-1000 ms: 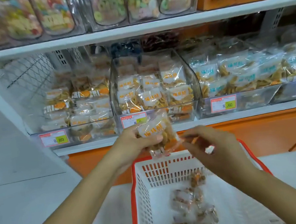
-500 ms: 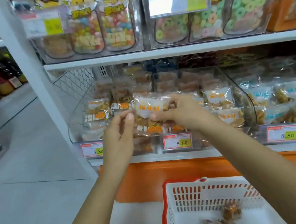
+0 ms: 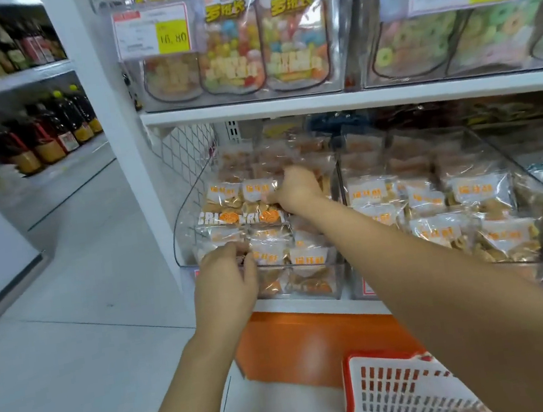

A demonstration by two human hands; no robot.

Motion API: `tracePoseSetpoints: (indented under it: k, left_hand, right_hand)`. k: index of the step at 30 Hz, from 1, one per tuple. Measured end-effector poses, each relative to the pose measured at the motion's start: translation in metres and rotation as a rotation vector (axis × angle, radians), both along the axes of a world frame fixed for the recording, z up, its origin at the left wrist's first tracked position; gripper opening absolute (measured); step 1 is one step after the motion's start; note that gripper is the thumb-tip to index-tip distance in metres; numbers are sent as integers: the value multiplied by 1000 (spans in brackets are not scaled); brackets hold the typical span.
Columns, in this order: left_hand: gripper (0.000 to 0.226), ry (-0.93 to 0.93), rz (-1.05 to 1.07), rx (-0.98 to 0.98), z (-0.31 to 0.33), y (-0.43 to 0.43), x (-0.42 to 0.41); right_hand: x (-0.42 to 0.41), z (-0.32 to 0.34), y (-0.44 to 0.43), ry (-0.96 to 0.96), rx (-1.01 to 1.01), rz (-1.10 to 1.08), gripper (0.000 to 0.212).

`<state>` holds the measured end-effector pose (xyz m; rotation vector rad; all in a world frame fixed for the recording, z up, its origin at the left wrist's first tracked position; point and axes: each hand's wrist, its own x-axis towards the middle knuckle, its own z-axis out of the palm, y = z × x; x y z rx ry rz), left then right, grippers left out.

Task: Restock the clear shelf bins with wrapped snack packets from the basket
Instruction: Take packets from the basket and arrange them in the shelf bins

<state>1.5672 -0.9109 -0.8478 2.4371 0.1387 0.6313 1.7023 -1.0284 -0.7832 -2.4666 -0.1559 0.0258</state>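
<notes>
White store shelving [image 3: 318,102] fills the view, with a pale floor [image 3: 73,335] running off to the left. At the middle shelf, the right hand [image 3: 297,190] reaches well into the leftmost clear bin [image 3: 182,231]. Its fingers are curled and pinch the right edge of a snack packet [image 3: 258,189], which lies on top of the stacked packets toward the back of that bin. The left hand [image 3: 228,280] is at the bin's front lip with its fingers bent over the front row of packets. Whether they clamp one or only rest there cannot be told.

A wire mesh [image 3: 184,158] closes the shelf's left end just beside the bin, and a neighbouring bin [image 3: 498,158] full of similar packets sits on the right. Candy pouches [image 3: 233,55] stand on the shelf above, behind a price tag [image 3: 152,31]. An orange panel [image 3: 298,340] runs below the shelf. The white, red-rimmed basket [image 3: 349,399] sits at the lower right, under the right forearm. Dark bottles [image 3: 46,131] line a far-left shelf.
</notes>
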Motion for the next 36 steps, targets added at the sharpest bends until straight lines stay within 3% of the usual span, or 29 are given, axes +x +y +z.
tracePoseSetpoints:
  k: [5, 8, 9, 12, 14, 16, 19, 21, 24, 27, 33, 36]
  left_hand:
    - [20, -89, -88, -34, 3, -3, -6]
    - [15, -185, -207, -32, 8, -19, -22]
    - [15, -188, -243, -37, 8, -25, -29]
    - [25, -66, -355, -54, 0, -45, -50]
    - [26, 143, -427, -18, -16, -56, -62]
    - [23, 396, -495, 81, -38, -66, -73]
    - [19, 695, -589, 241, -67, -82, -91]
    - [27, 805, -659, 311, -79, -92, -102]
    - [34, 950, -735, 415, -92, -100, -111]
    - [34, 1018, -721, 540, -102, -103, -110]
    - [34, 1022, -690, 563, -110, -102, -98]
    - [32, 1060, -687, 552, -110, -101, -97]
  right_hand:
    - [-17, 6, -3, -190, -83, 32, 39]
    - [-54, 6, -26, -401, -42, 139, 20]
    - [-72, 2, -39, -469, -38, 166, 23]
    - [-138, -27, -87, -662, 19, 181, 39]
    - [-177, -65, -121, -677, -1, 204, 40]
    - [-198, -113, -150, -521, -100, 210, 37]
    - [-219, -211, -192, 77, -377, 236, 26]
    - [-238, -278, -216, 418, -420, 243, 13]
    - [-271, -346, -234, 736, -355, 220, 50]
    - [-291, -382, -233, 697, -432, 241, 55]
    - [-303, -402, -228, 613, -617, 270, 77]
    - [-298, -403, -225, 638, -712, 299, 63]
